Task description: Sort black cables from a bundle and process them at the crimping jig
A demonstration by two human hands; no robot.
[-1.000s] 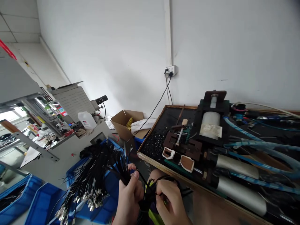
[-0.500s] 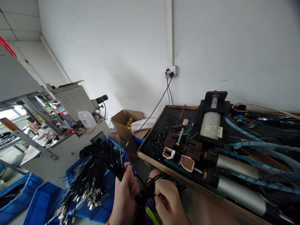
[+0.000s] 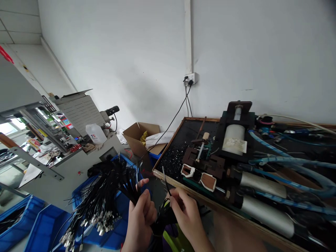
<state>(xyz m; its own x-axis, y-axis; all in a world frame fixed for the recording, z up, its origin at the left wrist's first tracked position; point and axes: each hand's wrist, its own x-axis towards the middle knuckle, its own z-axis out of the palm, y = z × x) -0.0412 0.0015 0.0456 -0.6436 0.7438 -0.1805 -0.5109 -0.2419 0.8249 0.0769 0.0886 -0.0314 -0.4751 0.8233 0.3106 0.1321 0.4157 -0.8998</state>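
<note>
Black cables (image 3: 131, 189) stand in a bunch in the left hand (image 3: 140, 214), low in the middle of the view, their thin ends pointing up and away from the person. Far to the left, a white jug (image 3: 96, 133) rests on a grey worktop (image 3: 101, 154) beside a large grey box-like housing (image 3: 78, 113). Nearer, at the left edge, a blue bin (image 3: 22, 224) holds more dark strands, with another blue bin (image 3: 49, 227) just right of it. Next comes a larger blue bin (image 3: 123, 229) with a heap of black cables (image 3: 105, 192) across it, metal connectors (image 3: 102, 222) hanging at their near ends.

Beyond it, an open cardboard box (image 3: 138, 143) holds something yellow and a white bundle (image 3: 160, 139). The left hand is closed around its bunch. Apart from it on the right, the right hand (image 3: 185, 208) pinches a single black strand (image 3: 166, 180) between thumb and fingertips; a dark clump of strands (image 3: 164, 218) lies between the hands.

To the right, a wood-edged bench (image 3: 168, 179) carries scattered small bits, a brown clamping fixture (image 3: 204, 162), an upright white cylinder (image 3: 234, 140), two silver cylinders (image 3: 265, 185) and blue-striped tubes (image 3: 291, 161).
</note>
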